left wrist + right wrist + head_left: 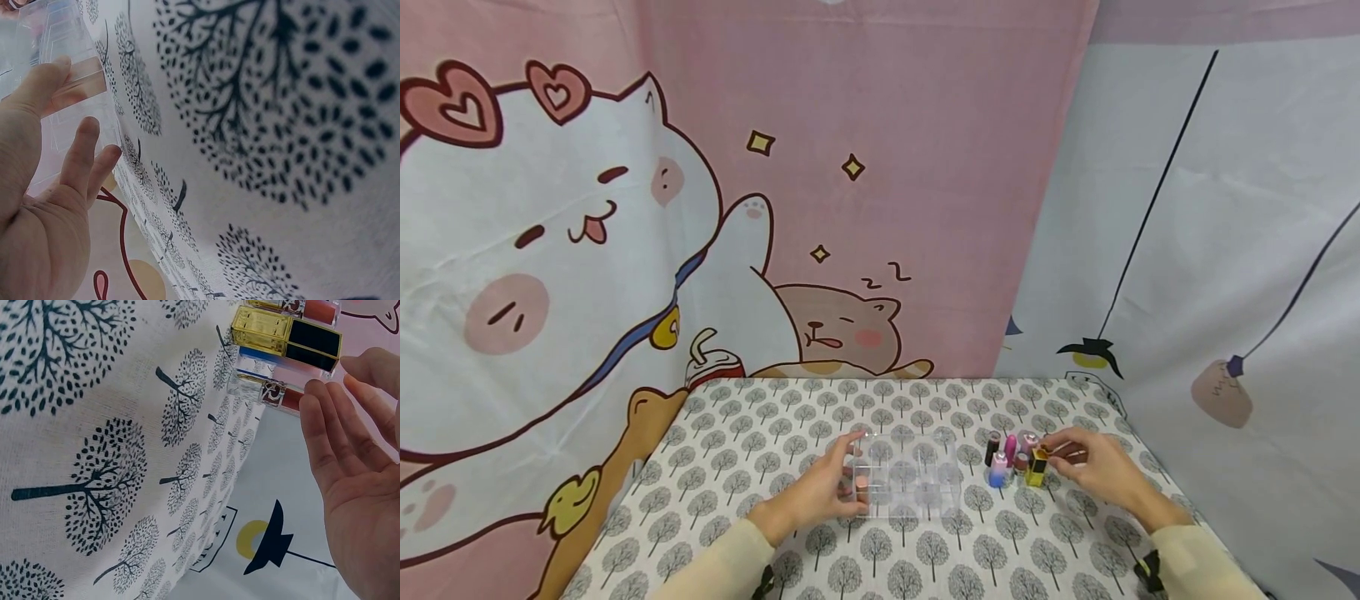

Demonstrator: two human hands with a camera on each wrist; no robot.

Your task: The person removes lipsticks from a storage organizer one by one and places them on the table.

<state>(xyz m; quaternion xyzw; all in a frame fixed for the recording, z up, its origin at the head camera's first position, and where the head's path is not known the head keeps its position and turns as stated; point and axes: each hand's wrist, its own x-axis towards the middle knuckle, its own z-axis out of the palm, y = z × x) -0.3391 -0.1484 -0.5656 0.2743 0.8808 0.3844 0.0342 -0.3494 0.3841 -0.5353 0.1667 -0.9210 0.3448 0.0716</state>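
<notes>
My left hand grips the left side of a clear divided box, fingers at its far left corner and thumb near the front. A peach-coloured tube stands in a left compartment; the left wrist view shows it beside the thumb. To the right, my right hand is beside a cluster of lipsticks, its fingertips close to a gold tube with a black cap. In the right wrist view that tube lies by a fingertip, and the hand grips nothing visible.
Around the gold tube stand a dark tube, a magenta one, a pink-and-blue one and others partly hidden. A tree-print cloth covers the table. Cartoon curtains hang behind and at the sides.
</notes>
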